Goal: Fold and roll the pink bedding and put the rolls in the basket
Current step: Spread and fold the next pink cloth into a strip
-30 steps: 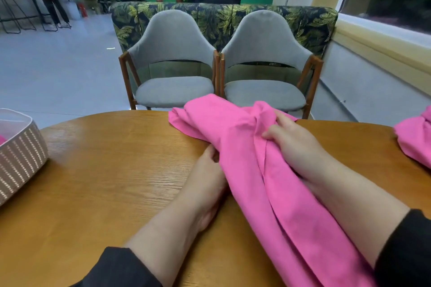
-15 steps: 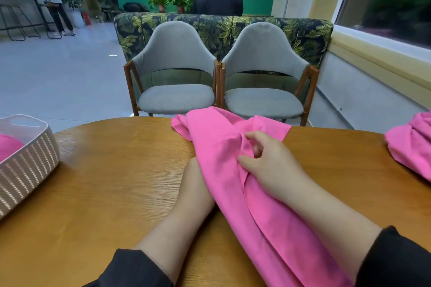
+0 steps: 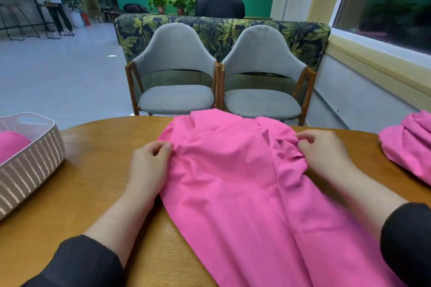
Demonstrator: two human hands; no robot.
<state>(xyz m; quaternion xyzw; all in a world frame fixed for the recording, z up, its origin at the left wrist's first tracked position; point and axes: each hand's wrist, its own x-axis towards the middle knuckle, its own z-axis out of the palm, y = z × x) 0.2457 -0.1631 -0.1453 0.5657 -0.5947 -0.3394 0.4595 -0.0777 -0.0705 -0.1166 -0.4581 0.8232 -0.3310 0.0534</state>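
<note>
A pink bedding sheet (image 3: 233,182) lies spread over the round wooden table (image 3: 93,193), running from the far edge down toward me. My left hand (image 3: 149,165) pinches its left edge. My right hand (image 3: 324,154) pinches a bunched fold at its right edge. A white woven basket (image 3: 30,170) stands at the table's left side with a pink roll (image 3: 11,144) inside it. Another crumpled pink piece (image 3: 408,147) lies at the table's right edge.
Two grey chairs (image 3: 177,91) stand just past the table's far edge, with a leaf-patterned sofa back behind them. One person sits with their back to me beyond the sofa; another stands far left at a counter.
My hands have moved apart to the sheet's left and right edges, and the bunched-up sheet now lies spread wide. The view has tilted up a little.
</note>
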